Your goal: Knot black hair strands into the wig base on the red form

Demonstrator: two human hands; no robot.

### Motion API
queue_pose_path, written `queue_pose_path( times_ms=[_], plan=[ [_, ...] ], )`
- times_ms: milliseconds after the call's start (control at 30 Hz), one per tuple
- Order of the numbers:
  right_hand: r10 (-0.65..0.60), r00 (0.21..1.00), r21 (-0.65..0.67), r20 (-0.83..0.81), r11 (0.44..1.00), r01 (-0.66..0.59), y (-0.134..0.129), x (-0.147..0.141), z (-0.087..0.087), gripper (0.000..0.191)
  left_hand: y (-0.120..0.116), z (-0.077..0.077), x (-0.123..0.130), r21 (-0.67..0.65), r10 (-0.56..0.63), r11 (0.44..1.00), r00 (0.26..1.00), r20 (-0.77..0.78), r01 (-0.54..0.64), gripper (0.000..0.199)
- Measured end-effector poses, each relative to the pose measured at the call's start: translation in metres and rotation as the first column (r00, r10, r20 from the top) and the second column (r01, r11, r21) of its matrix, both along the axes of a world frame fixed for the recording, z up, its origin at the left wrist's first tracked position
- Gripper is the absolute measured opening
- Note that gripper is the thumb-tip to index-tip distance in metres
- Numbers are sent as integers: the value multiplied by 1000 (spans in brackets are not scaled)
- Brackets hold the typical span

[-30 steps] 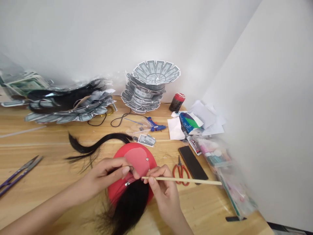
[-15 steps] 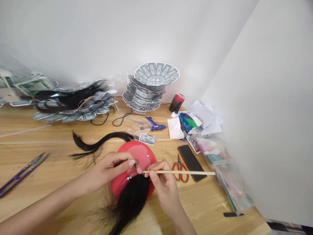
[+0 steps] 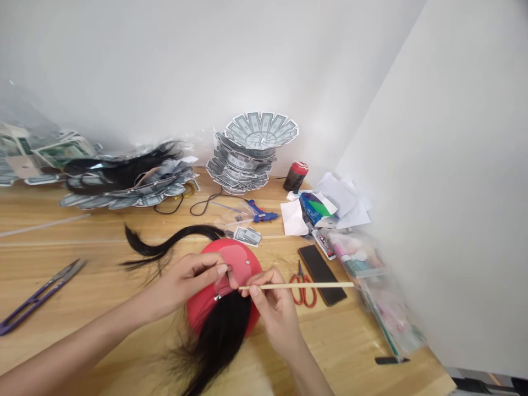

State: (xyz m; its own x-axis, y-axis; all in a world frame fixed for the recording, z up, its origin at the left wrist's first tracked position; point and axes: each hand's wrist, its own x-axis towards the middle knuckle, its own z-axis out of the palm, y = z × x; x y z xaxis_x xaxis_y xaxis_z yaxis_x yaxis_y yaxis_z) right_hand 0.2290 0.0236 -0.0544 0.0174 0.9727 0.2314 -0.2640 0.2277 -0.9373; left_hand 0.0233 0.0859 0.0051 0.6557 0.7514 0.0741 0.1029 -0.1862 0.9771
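Note:
A red dome (image 3: 197,300) sits on the table in front of me, with a thick bunch of black hair (image 3: 225,344) pinned across it and hanging towards me. My left hand (image 3: 202,278) is over the dome, thumb and fingers pinched; a small dark bit shows between them, too small to name. A thin wooden stick (image 3: 313,285) lies level in my right hand (image 3: 270,300), its tip at the top of the hair, close to the left fingertips. Silver pins (image 3: 217,297) stick in the dome beside the hair, and another pin head (image 3: 248,262) shows farther back.
Red-handled scissors (image 3: 303,289) and a black phone (image 3: 322,275) lie to the right. Purple snips (image 3: 39,300) are at the left. Behind are a loose hair lock (image 3: 165,242), a blue glue gun (image 3: 263,213), a banknote-patterned paper stack (image 3: 243,159) and plastic bags (image 3: 391,308).
The camera view has shifted slightly. Both hands keep nearly the same pose at the dome, and the stick is tilted a little differently, its far end slightly higher.

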Motion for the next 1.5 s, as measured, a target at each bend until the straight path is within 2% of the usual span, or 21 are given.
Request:
queue_pose_path(
  times_ms=[433,933,1267,1500],
  plan=[
    [34,999,-83,25,996,-31,3,5,2,26,0,-3,4,-17,12,1000,1000,14,-12,34],
    [-44,990,-121,133,991,60,-3,3,2,31,-5,-12,2,-20,15,1000,1000,18,-14,35],
    [-88,980,-106,181,988,108,-5,1,2,34,-13,-19,-6,-107,31,994,998,51,-25,37],
    [-122,972,-105,203,984,145,-4,-2,2,37,-19,-30,-23,-161,120,980,993,18,-115,39]
  ],
)
